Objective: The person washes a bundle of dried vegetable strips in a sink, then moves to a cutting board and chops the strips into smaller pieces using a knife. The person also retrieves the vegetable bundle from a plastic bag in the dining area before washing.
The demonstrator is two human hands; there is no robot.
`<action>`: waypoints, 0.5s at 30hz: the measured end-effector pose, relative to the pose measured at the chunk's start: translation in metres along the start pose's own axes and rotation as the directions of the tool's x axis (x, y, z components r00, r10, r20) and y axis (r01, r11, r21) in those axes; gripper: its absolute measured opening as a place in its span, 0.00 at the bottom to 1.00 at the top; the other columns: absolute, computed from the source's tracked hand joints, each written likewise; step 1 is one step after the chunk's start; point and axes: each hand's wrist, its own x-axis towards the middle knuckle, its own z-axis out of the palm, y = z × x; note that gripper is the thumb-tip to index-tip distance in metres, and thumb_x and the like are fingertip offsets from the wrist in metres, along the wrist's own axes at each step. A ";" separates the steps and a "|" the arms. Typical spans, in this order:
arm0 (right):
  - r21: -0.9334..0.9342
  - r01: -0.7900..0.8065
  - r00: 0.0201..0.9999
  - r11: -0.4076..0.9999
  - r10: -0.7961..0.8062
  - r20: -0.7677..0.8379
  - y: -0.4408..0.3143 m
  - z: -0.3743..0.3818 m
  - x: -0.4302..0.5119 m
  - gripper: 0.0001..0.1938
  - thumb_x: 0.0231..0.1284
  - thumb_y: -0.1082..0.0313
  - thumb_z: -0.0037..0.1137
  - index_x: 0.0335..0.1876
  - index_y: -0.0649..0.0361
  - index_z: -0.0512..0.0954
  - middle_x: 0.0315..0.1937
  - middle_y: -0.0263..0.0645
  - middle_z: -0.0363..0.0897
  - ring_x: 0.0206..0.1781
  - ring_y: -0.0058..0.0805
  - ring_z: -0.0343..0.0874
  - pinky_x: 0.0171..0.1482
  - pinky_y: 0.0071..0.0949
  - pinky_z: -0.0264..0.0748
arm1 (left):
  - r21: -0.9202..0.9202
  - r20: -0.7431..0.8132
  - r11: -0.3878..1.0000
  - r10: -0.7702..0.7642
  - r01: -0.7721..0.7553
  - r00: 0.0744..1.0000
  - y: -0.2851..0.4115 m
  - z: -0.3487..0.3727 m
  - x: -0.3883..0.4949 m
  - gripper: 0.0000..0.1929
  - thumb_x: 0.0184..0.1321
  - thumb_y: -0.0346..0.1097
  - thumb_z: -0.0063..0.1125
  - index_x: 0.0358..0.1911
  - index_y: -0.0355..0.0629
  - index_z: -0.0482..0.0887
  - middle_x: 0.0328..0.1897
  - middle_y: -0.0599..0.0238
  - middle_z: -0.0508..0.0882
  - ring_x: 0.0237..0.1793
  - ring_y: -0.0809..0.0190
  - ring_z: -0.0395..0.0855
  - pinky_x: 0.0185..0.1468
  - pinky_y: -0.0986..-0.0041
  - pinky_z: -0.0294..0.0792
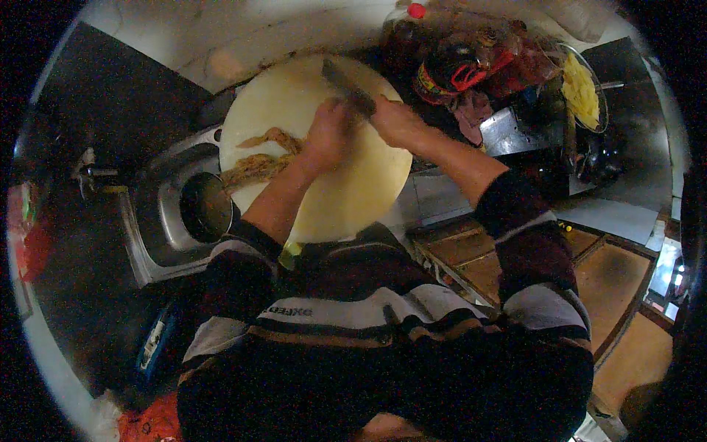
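On a round pale cutting board (348, 193) my right hand (393, 122) grips the dark handle of a kitchen knife (337, 77). Its blade points away from me, toward the board's far edge. My left hand (330, 132) is curled close beside the knife, over the middle of the board. What lies under or inside its fingers is hidden and blurred. Brown, wrinkled strips of food (257, 167), possibly preserved vegetable or meat, spread over the board's left side, partly behind my left wrist.
Left of the board is a steel sink (171, 221) with a round pot (207, 207) in it and a faucet (102, 172). At the back right stand a red-capped bottle (416, 11), jars and bags. Farther right, a glass dish (581, 94) holds yellow cut food. A blue package (154, 342) lies lower left.
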 end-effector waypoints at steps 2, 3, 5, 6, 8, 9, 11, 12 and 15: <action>0.007 0.004 0.995 1.000 -0.005 0.098 -0.004 -0.017 -0.016 0.16 0.69 0.64 0.50 0.54 0.67 0.70 0.40 0.63 0.82 0.47 0.56 0.85 0.40 0.50 0.81 | -0.004 0.086 1.000 0.000 0.000 0.996 -0.008 0.001 -0.002 0.15 0.60 0.30 0.53 0.50 0.36 0.81 0.52 0.42 0.80 0.55 0.36 0.74 0.58 0.49 0.69; -0.054 -0.037 0.984 0.998 0.046 0.173 -0.005 -0.021 -0.020 0.15 0.68 0.66 0.50 0.54 0.67 0.69 0.39 0.62 0.82 0.46 0.55 0.85 0.38 0.50 0.81 | -0.013 0.069 0.998 0.061 -0.060 0.996 -0.013 0.001 -0.001 0.15 0.60 0.30 0.53 0.50 0.37 0.81 0.51 0.42 0.80 0.53 0.36 0.75 0.57 0.49 0.69; -0.148 -0.045 0.968 0.988 0.080 0.239 -0.005 -0.020 -0.020 0.15 0.68 0.67 0.50 0.54 0.68 0.69 0.38 0.61 0.82 0.45 0.55 0.85 0.38 0.50 0.81 | -0.011 0.080 0.998 0.065 -0.064 0.995 -0.022 0.003 -0.001 0.14 0.60 0.29 0.52 0.50 0.36 0.81 0.49 0.41 0.80 0.51 0.37 0.76 0.57 0.49 0.70; -0.180 -0.006 0.972 0.984 0.047 0.229 -0.004 -0.014 -0.016 0.14 0.67 0.68 0.49 0.53 0.69 0.69 0.37 0.61 0.82 0.45 0.56 0.85 0.39 0.51 0.81 | -0.009 0.082 0.995 0.099 -0.099 0.992 -0.025 0.003 -0.001 0.14 0.60 0.29 0.51 0.49 0.36 0.81 0.48 0.41 0.81 0.50 0.37 0.77 0.56 0.49 0.70; -0.215 0.066 0.990 0.974 -0.037 0.139 0.000 0.007 0.002 0.14 0.66 0.69 0.49 0.52 0.69 0.69 0.38 0.61 0.83 0.45 0.57 0.85 0.42 0.52 0.81 | 0.009 0.129 0.994 0.104 -0.106 0.986 -0.026 0.005 0.000 0.15 0.61 0.30 0.51 0.51 0.37 0.81 0.48 0.41 0.82 0.50 0.36 0.78 0.57 0.49 0.70; -0.219 0.095 0.995 0.971 -0.088 0.040 0.004 0.019 0.015 0.13 0.66 0.70 0.49 0.51 0.69 0.70 0.39 0.61 0.83 0.45 0.58 0.85 0.43 0.52 0.81 | 0.020 0.110 0.994 0.100 -0.103 0.989 -0.024 0.006 0.003 0.15 0.62 0.30 0.51 0.51 0.37 0.81 0.48 0.41 0.82 0.50 0.36 0.78 0.57 0.50 0.70; -0.192 0.045 0.995 0.980 -0.061 -0.081 0.014 0.042 0.041 0.12 0.63 0.70 0.48 0.49 0.67 0.73 0.42 0.61 0.82 0.47 0.60 0.83 0.49 0.54 0.79 | -0.137 0.147 0.988 -0.046 0.066 0.988 -0.015 0.006 0.003 0.20 0.59 0.30 0.56 0.56 0.38 0.79 0.54 0.42 0.81 0.56 0.37 0.77 0.63 0.50 0.69; -0.192 0.070 0.990 0.979 -0.092 -0.105 0.020 0.049 0.052 0.12 0.63 0.70 0.49 0.50 0.67 0.73 0.43 0.61 0.82 0.47 0.60 0.83 0.50 0.54 0.79 | -0.222 0.131 0.966 -0.101 0.129 0.986 -0.011 0.005 0.006 0.23 0.57 0.30 0.59 0.59 0.39 0.79 0.57 0.42 0.81 0.59 0.37 0.77 0.66 0.51 0.69; -0.205 0.180 0.968 0.962 -0.210 -0.134 0.035 0.049 0.067 0.15 0.65 0.66 0.51 0.51 0.68 0.73 0.44 0.62 0.82 0.48 0.61 0.82 0.51 0.54 0.78 | -0.048 0.194 0.998 -0.035 0.045 0.980 0.000 -0.002 0.009 0.16 0.62 0.31 0.53 0.53 0.41 0.82 0.54 0.42 0.82 0.54 0.37 0.78 0.61 0.52 0.70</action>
